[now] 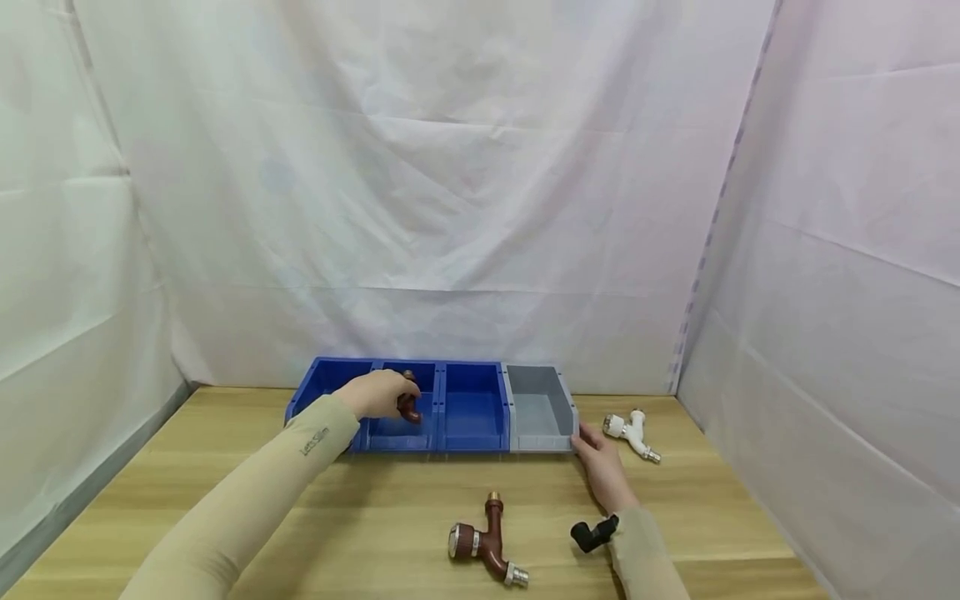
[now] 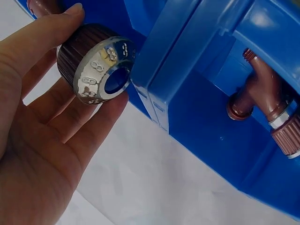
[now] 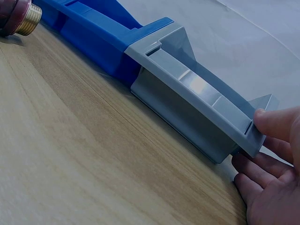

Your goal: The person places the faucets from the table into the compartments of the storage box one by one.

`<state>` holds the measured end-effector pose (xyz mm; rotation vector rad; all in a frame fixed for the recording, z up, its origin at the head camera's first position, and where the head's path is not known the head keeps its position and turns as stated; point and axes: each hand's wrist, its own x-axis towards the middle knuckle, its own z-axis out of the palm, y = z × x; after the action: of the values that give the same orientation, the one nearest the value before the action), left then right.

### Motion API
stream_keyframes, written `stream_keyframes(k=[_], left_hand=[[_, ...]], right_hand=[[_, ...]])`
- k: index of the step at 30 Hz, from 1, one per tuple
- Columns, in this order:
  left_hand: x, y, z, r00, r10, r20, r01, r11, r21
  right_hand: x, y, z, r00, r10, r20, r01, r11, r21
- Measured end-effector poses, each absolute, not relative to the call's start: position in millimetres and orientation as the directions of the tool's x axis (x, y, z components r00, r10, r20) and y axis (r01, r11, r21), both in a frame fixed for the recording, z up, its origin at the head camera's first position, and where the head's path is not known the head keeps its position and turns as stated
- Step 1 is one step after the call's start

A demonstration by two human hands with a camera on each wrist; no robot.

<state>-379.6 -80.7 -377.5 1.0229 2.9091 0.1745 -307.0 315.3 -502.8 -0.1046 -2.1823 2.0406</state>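
My left hand point(image 1: 375, 393) holds a dark brown tap point(image 1: 409, 408) by its ribbed knob point(image 2: 77, 52), over the second blue bin point(image 1: 401, 442) from the left. The knob's silver end cap faces the left wrist camera, close beside the bin divider. Another brown tap point(image 2: 265, 89) lies in the neighbouring blue bin, which my hand and sleeve partly cover in the head view. At the row's right end, my right hand point(image 1: 604, 472) grips the front corner of the grey bin point(image 1: 542, 443), thumb on the rim and fingers against its side.
A brown tap point(image 1: 491, 542) lies on the wooden table in front of the bins. A white tap point(image 1: 633, 433) lies right of the grey bin. The third bin point(image 1: 474, 443) is blue. White curtains point(image 1: 450, 208) stand behind and on both sides.
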Motion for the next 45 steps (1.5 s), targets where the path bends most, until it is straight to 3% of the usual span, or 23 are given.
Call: stream_keyframes(k=[45], left_hand=[[-382.0,-71.3,-380.7,-0.746,0.666,0.018,0.664,0.740,0.107]], right_hand=[[-295.3,323.3,-498.6,-0.984,0.168,0.055,-0.038,0.105,-0.994]])
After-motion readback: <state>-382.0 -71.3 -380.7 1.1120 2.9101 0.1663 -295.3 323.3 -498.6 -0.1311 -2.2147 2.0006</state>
